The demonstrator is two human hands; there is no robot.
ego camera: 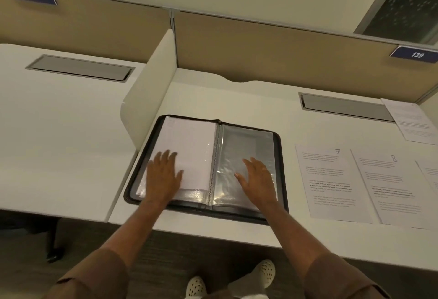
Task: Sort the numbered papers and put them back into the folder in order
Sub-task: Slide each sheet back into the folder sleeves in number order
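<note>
A black zip folder (280, 156) lies open on the white desk, with clear plastic sleeves on both sides. The left sleeve holds a white sheet (189, 142); the right sleeve (246, 144) looks grey, with no sheet showing in it. My left hand (163, 175) rests flat on the left page, fingers spread. My right hand (258, 180) rests flat on the right sleeve, fingers straight. To the right of the folder lie loose papers: one marked 7 (329, 180), one marked 8 (388, 185), and the edge of another (430, 173).
One more printed sheet (413, 121) lies at the back right over a grey cable hatch (343, 107). A white divider panel (151, 95) stands just left of the folder. Beige partitions run along the back. My feet show below the desk edge.
</note>
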